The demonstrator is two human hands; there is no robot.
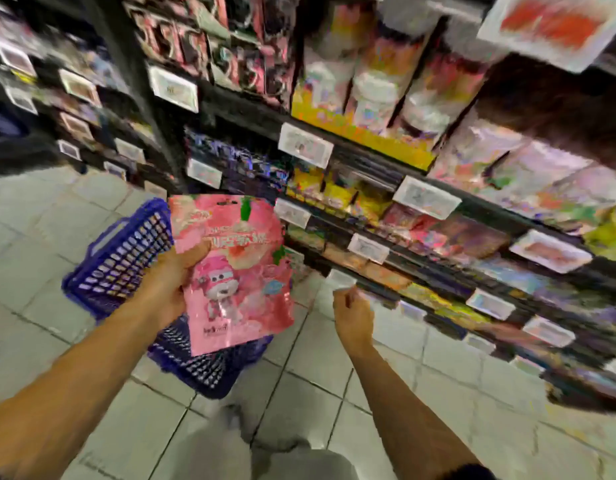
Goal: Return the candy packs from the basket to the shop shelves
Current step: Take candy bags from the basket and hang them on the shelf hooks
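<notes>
The left hand (171, 282) grips a pink candy pack (235, 271) by its left edge, thumb across the front, holding it upright above the blue basket (119, 261) on the tiled floor (317, 358). The right hand (353, 315) is loosely curled and holds nothing, near the lower shelves (438, 271) of blurred sweets.
</notes>
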